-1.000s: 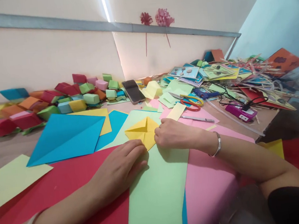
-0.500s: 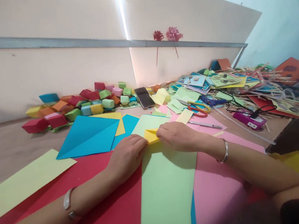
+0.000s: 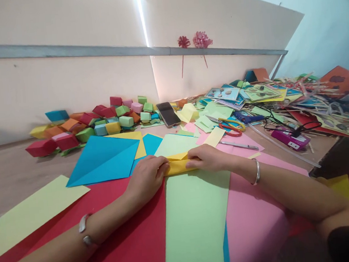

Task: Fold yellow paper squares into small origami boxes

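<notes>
Both hands (image 3: 146,175) pinch yellow paper (image 3: 178,168) (phone (image 3: 168,115) and scissors (image 3: 221,121) lie beyond).

This looks like a craft workshop or craft room. The table (image 3: 9,175) is spread with coloured sheets (image 3: 135,237), and on it lie scissors (image 3: 238,128), a cutter (image 3: 239,145), a glue gun (image 3: 249,118), folded boxes (image 3: 107,112) heaped along the wall (image 3: 80,82) and a pile of decorated cards (image 3: 224,94); bright flowers (image 3: 203,40) adorn the rail (image 3: 93,52).

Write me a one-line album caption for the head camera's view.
Left hand and right hand grip folded yellow paper over a pale green sheet, colourful blocks behind.
</notes>
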Demonstrator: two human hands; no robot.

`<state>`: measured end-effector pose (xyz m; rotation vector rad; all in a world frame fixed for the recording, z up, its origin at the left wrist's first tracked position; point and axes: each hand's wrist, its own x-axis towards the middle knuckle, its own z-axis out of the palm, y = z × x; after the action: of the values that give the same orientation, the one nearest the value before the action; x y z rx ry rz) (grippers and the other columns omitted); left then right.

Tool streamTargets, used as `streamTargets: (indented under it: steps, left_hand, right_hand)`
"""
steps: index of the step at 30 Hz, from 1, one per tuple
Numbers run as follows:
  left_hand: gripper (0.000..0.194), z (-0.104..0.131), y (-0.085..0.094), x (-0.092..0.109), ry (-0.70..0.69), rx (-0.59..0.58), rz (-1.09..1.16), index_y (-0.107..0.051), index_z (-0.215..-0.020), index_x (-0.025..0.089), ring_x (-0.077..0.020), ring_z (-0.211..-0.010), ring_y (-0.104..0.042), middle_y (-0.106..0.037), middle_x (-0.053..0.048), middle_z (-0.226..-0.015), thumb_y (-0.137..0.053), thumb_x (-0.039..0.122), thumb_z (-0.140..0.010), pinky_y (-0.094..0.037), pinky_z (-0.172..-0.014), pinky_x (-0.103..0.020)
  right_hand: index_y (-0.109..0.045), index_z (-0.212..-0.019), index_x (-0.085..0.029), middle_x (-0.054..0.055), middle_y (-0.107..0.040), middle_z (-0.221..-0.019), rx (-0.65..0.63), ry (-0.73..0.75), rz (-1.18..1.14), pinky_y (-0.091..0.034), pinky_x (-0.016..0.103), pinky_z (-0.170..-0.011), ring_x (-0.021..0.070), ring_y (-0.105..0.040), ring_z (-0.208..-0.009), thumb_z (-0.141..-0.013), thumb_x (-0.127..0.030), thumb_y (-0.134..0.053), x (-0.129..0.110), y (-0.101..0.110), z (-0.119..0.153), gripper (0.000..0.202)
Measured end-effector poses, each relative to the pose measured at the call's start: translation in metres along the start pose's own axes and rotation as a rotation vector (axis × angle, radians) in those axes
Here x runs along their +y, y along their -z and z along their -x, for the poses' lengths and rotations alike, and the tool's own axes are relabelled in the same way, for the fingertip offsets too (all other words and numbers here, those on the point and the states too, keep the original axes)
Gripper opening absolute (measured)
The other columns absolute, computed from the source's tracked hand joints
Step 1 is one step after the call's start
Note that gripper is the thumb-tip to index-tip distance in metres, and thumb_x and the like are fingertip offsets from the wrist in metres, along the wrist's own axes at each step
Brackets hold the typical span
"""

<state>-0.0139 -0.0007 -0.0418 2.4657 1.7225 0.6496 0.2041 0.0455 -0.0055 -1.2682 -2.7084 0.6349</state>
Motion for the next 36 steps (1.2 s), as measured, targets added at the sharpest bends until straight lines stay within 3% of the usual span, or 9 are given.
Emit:
streamTargets:
  steps: [4,8,11,15,19,22,28,33,36]
  left_hand:
    - [0.035,0.001,-0.001,-0.003,0.031,0.012,0.034,-0.064,-0.084,0.019,-0.0251,-0.077,-0.062,-0.073,-0.01,-0.086,-0.034,0.035,-0.093,-0.043,-0.066,-0.034]
    - [0.034,0.002,-0.001,-0.003,0.042,0.008,0.059,-0.062,-0.083,0.02,-0.0251,-0.076,-0.062,-0.072,-0.009,-0.083,-0.034,0.037,-0.092,-0.043,-0.067,-0.035]
    - [0.034,0.002,0.0,-0.002,0.048,0.005,0.067,-0.062,-0.084,0.02,-0.0259,-0.077,-0.061,-0.071,-0.009,-0.083,-0.034,0.038,-0.091,-0.043,-0.067,-0.036]
    - [0.037,0.0,0.0,-0.002,0.082,0.011,0.097,-0.064,-0.088,0.02,-0.0273,-0.08,-0.061,-0.069,-0.009,-0.084,-0.037,0.046,-0.09,-0.044,-0.068,-0.037]
    - [0.037,-0.003,-0.002,-0.009,0.055,0.1,0.053,-0.066,-0.077,0.019,-0.0343,-0.098,-0.06,-0.068,-0.015,-0.098,-0.047,0.05,-0.084,-0.046,-0.084,-0.047]
    - [0.037,-0.005,-0.005,-0.015,0.038,0.092,0.105,-0.065,-0.069,0.021,-0.0362,-0.105,-0.06,-0.069,-0.015,-0.105,-0.051,0.052,-0.082,-0.046,-0.09,-0.051]
    - [0.035,-0.001,-0.003,-0.012,0.026,0.141,0.295,-0.064,-0.07,0.022,-0.0292,-0.102,-0.065,-0.07,-0.011,-0.106,-0.053,0.053,-0.083,-0.054,-0.085,-0.043]
    - [0.03,0.001,0.003,-0.007,0.03,0.309,0.358,-0.063,-0.069,0.022,-0.0238,-0.096,-0.064,-0.065,-0.008,-0.102,-0.056,0.047,-0.085,-0.059,-0.071,-0.033]
    - [0.024,0.001,0.005,-0.006,0.014,0.4,0.375,-0.062,-0.07,0.022,-0.0209,-0.092,-0.063,-0.064,-0.007,-0.099,-0.059,0.04,-0.085,-0.058,-0.064,-0.028]
  right_hand:
    - [-0.065,-0.077,-0.015,0.004,-0.061,-0.086,0.189,0.214,-0.061,-0.041,0.026,-0.07,0.0156,-0.055,-0.08,-0.073,-0.027,-0.08,0.008,0.001,0.0,0.02]
    - [-0.066,-0.087,-0.016,0.008,-0.066,-0.104,0.292,0.38,-0.206,-0.046,0.031,-0.087,0.0189,-0.06,-0.097,-0.079,-0.02,-0.071,0.011,-0.005,-0.001,0.011]
    - [-0.065,-0.105,-0.017,0.007,-0.07,-0.103,0.228,0.299,-0.269,-0.048,0.031,-0.085,0.0175,-0.064,-0.093,-0.083,-0.016,-0.063,0.012,-0.012,-0.003,0.021]
    - [-0.067,-0.102,-0.017,0.005,-0.072,-0.103,0.214,0.184,-0.284,-0.049,0.031,-0.085,0.0176,-0.065,-0.092,-0.082,-0.013,-0.063,0.012,-0.02,-0.006,0.021]
    - [-0.068,-0.097,-0.016,0.005,-0.069,-0.097,0.276,0.118,-0.232,-0.047,0.033,-0.085,0.0183,-0.062,-0.091,-0.08,-0.011,-0.065,0.007,-0.025,-0.007,0.018]
    - [-0.067,-0.097,-0.015,0.007,-0.064,-0.096,0.304,0.02,-0.182,-0.047,0.034,-0.085,0.0192,-0.059,-0.092,-0.078,-0.012,-0.07,0.003,-0.027,-0.006,0.02]
    - [-0.059,-0.106,-0.015,0.01,-0.055,-0.11,0.422,-0.099,-0.206,-0.049,0.04,-0.089,0.0244,-0.052,-0.106,-0.07,-0.023,-0.078,0.005,-0.027,-0.007,0.041]
    - [-0.057,-0.106,-0.021,0.007,-0.057,-0.116,0.531,-0.013,-0.533,-0.05,0.04,-0.09,0.0225,-0.055,-0.111,-0.068,-0.028,-0.076,0.008,-0.021,-0.009,0.044]
    - [-0.06,-0.091,-0.02,0.005,-0.063,-0.104,0.442,-0.045,-0.814,-0.052,0.035,-0.081,0.0213,-0.062,-0.101,-0.067,-0.035,-0.076,0.004,-0.019,-0.007,0.032]
